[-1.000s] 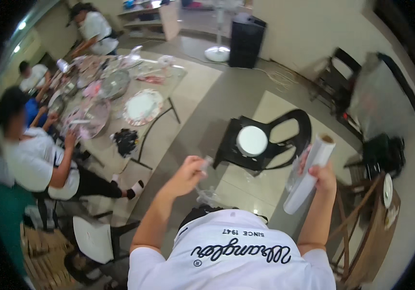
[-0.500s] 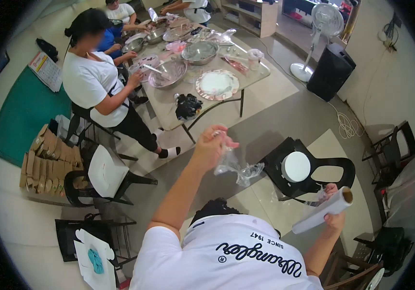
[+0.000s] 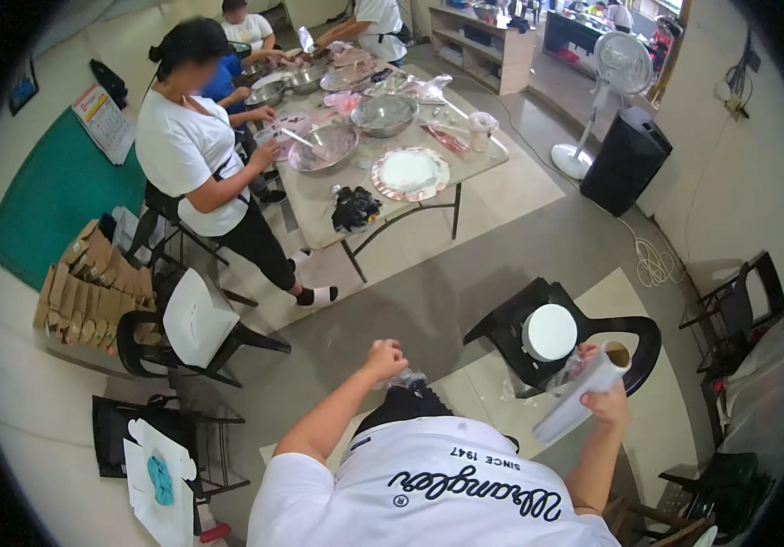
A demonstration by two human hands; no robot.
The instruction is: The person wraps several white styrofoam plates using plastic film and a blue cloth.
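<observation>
My left hand [image 3: 385, 361] is closed, held in front of my waist. Crumpled clear plastic film [image 3: 407, 376] hangs from its fingers. In my right hand [image 3: 605, 404] is a thick roll of plastic wrap [image 3: 578, 397] with a brown cardboard core, held at a slant, the fingers around it. More loose clear film shows beside the roll, by my right fingertips. Just beyond the roll, a white round tub or lid [image 3: 550, 332] rests on a black plastic chair [image 3: 501, 330].
A folding table [image 3: 488, 164] ahead bears metal bowls [image 3: 323, 149], a white plate [image 3: 410, 173] and a black plastic bag [image 3: 355, 209]. A person in white [image 3: 186, 155] stands at its left; others work farther back. A speaker [image 3: 626, 157] and fan stand right, chairs and cardboard left.
My left hand has come down and closer to my body with the film. My right hand and the roll have shifted slightly left. The view has moved a little.
</observation>
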